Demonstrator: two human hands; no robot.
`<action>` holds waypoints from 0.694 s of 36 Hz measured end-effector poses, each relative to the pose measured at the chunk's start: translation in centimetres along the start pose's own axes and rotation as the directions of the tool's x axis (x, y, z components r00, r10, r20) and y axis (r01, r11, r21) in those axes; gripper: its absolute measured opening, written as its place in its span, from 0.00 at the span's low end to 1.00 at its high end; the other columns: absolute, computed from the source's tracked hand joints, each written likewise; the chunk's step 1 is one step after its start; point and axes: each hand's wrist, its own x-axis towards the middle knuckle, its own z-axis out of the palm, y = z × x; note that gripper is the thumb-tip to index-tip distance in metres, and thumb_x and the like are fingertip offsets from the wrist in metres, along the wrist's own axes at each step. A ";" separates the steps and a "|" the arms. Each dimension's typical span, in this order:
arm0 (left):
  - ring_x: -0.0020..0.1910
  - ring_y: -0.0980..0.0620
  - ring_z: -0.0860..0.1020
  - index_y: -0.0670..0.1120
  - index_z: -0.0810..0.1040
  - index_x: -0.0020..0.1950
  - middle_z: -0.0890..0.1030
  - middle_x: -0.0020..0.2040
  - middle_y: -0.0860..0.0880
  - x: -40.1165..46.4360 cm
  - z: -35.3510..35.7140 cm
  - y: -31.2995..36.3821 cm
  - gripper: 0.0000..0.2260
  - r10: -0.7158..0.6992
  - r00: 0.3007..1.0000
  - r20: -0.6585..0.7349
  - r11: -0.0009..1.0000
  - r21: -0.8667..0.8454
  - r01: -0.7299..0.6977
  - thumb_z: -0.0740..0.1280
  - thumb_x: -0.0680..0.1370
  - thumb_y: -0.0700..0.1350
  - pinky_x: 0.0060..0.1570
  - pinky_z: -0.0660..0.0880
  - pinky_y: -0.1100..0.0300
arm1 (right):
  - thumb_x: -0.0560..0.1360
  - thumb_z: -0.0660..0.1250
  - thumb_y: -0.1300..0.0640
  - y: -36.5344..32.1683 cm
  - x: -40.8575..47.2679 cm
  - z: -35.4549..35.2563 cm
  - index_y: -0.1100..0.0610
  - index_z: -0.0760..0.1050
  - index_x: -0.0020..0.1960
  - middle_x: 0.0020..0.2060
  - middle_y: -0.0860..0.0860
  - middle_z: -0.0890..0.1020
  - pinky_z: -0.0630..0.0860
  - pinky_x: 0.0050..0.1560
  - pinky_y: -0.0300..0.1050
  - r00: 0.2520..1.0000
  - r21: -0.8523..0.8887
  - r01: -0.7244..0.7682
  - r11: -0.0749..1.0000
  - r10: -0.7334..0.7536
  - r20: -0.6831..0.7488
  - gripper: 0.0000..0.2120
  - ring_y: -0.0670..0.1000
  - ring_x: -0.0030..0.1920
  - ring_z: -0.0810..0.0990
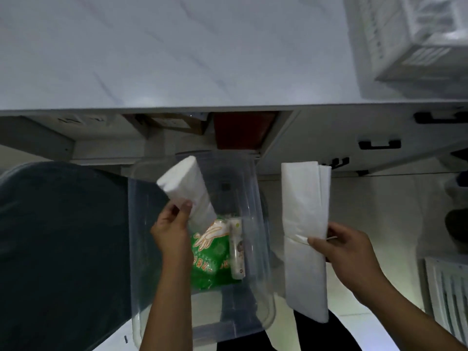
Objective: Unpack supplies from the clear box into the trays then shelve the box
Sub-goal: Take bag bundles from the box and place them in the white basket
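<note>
Clear plastic storage box (141, 249) sits low in the middle of the frame, on the floor by the look of it, right below the edge of a pale marble-look countertop (164, 51) that fills the top half. Down inside the box there's a green printed plastic packet (206, 262) with a glove drawing on it, and a slim white tube (237, 249) lying just beside it on the right.

Left hand (172, 229) is up over the box, fingers pinched on the bottom end of a white wrapped tissue pack (186, 188), which tilts up and to the left. Right hand (347, 252) is off to the right of the box, gripping a long folded white bag stack (304, 229) around its middle, held upright-ish.

Upper right corner has a white slatted tray (395, 41) sitting on the counter, pretty blurry. Dark rounded lid-like shape (60, 249) fills the left side, can't tell what it is.
</note>
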 end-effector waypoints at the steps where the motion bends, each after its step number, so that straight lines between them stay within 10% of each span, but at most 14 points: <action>1: 0.49 0.46 0.83 0.41 0.83 0.57 0.85 0.52 0.42 -1.1 0.3 1.1 0.11 0.031 0.999 0.044 0.999 0.030 -0.033 0.72 0.75 0.36 0.47 0.80 0.56 | 0.71 0.74 0.65 -0.6 -0.3 -0.9 0.47 0.84 0.47 0.41 0.46 0.87 0.83 0.43 0.48 1.000 0.008 0.017 1.000 -0.017 0.003 0.13 0.47 0.40 0.86; 8: 0.53 0.46 0.84 0.47 0.84 0.58 0.86 0.53 0.45 -7.6 6.0 8.4 0.12 0.219 0.932 0.288 0.959 0.115 -0.260 0.73 0.75 0.42 0.49 0.81 0.55 | 0.71 0.75 0.63 -3.9 -0.1 -8.5 0.41 0.83 0.45 0.43 0.43 0.87 0.82 0.43 0.41 0.978 0.051 0.200 0.978 -0.203 0.053 0.16 0.44 0.43 0.86; 19: 0.47 0.50 0.85 0.45 0.83 0.59 0.86 0.52 0.46 -16.5 19.9 14.0 0.13 0.294 0.931 0.217 0.946 0.076 -0.316 0.71 0.75 0.41 0.42 0.82 0.55 | 0.70 0.76 0.64 -9.5 6.3 -22.9 0.38 0.83 0.45 0.44 0.43 0.87 0.82 0.42 0.47 0.877 0.079 0.415 0.906 -0.422 0.231 0.19 0.46 0.43 0.85; 25: 0.43 0.52 0.84 0.47 0.81 0.59 0.86 0.50 0.49 -17.2 26.5 15.6 0.09 0.287 0.938 0.197 0.934 0.159 -0.319 0.67 0.80 0.41 0.35 0.81 0.59 | 0.69 0.76 0.64 -11.5 8.2 -29.2 0.33 0.82 0.48 0.44 0.42 0.87 0.80 0.42 0.35 0.836 0.150 0.486 0.861 -0.508 0.207 0.24 0.43 0.43 0.85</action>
